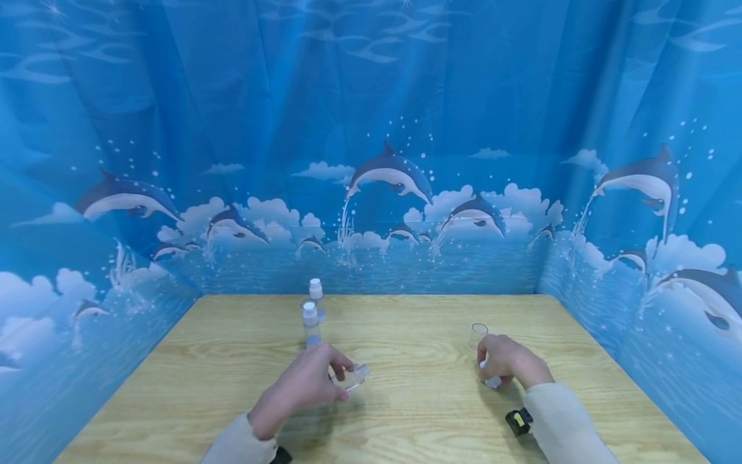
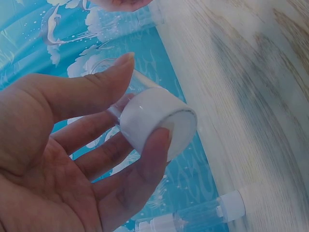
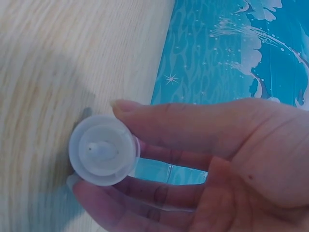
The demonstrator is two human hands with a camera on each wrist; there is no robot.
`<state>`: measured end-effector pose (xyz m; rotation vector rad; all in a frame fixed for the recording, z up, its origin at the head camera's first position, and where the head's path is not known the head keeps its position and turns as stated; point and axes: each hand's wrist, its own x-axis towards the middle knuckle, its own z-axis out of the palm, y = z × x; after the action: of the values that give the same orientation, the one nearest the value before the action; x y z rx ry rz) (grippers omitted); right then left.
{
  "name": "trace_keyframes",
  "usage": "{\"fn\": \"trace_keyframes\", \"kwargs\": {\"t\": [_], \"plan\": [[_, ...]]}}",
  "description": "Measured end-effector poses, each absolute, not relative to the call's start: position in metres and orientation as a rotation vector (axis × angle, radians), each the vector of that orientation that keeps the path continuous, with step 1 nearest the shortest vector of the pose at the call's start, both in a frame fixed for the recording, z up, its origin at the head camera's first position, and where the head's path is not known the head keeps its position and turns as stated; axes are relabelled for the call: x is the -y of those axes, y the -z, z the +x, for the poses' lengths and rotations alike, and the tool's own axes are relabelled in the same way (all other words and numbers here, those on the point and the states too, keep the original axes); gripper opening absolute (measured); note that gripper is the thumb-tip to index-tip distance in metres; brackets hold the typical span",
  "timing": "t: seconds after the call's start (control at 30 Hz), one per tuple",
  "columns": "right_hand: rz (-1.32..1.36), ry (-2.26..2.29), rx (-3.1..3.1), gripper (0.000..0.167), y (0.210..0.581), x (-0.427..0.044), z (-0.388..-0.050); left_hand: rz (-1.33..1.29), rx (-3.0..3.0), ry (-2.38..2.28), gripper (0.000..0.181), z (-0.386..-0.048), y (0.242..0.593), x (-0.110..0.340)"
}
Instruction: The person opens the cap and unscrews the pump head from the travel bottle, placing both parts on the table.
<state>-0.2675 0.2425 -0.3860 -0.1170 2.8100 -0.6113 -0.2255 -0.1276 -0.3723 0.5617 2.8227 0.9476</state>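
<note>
Over a wooden table [image 1: 417, 419], our left hand [image 1: 310, 381] pinches a clear, white-based bottle [image 2: 152, 115] while our right hand [image 1: 510, 362] pinches a white cap [image 3: 104, 151] by its sides, apparently to keep its middle uncovered.

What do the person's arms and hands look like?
The left hand and right hand wear no gloves. The left sleeve and right sleeve are pale, off-white and reach the wrists. By the right wrist sits a small black boxy gadget with a yellow patch; by the left, only a black bit shows.
</note>
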Motion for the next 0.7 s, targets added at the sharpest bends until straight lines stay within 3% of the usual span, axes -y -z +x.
{"fn": "trace_keyframes", "kwargs": {"t": [0.7], "plan": [[-0.114, 0.608, -2.805, 0.015, 0.3861, -0.2451, -0.2677, 0.580, -2.815, -0.954, 0.042, -0.2244, 0.3710, 0.1283]]}}
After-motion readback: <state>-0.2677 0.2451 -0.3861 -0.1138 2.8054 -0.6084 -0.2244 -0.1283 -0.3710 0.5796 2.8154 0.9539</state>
